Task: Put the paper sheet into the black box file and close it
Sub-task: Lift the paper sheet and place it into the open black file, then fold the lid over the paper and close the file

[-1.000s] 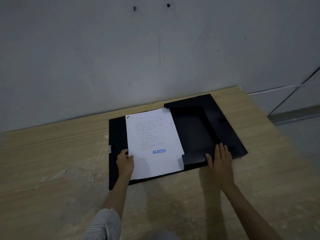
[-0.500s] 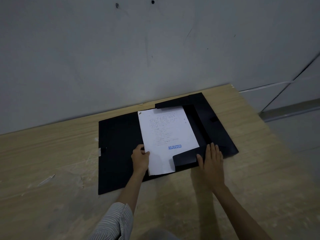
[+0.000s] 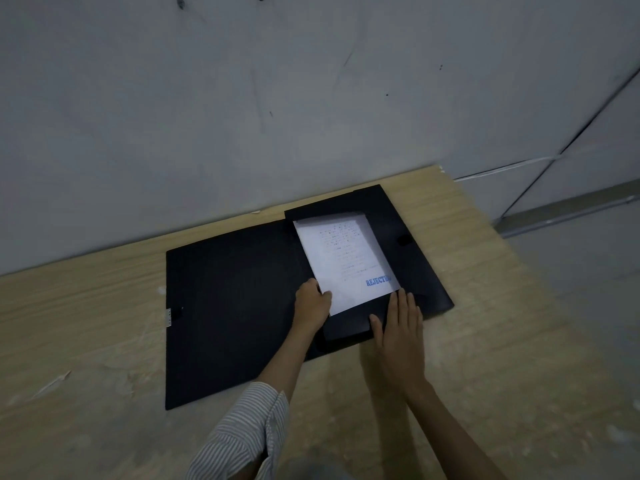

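left hand (image 3: 311,303) pinching paper sheet (image 3: 343,261), right hand (image 3: 398,327) flat on black box file (image 3: 228,306)

Blue stamp "REJECTED" (image 3: 378,281) on lower right of paper sheet (image 3: 346,261), last letters blurred. Printed lines above stamp too small to read. No other legible text.

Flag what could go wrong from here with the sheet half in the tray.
1. The paper sheet sits skewed in the black box file, its near edge tucked under the near flap; pushing further could crease a corner.
2. The left hand pinches only the sheet's near-left corner, so it may buckle.
3. The right hand rests flat on the flap; if it lifts, the flap could spring up.
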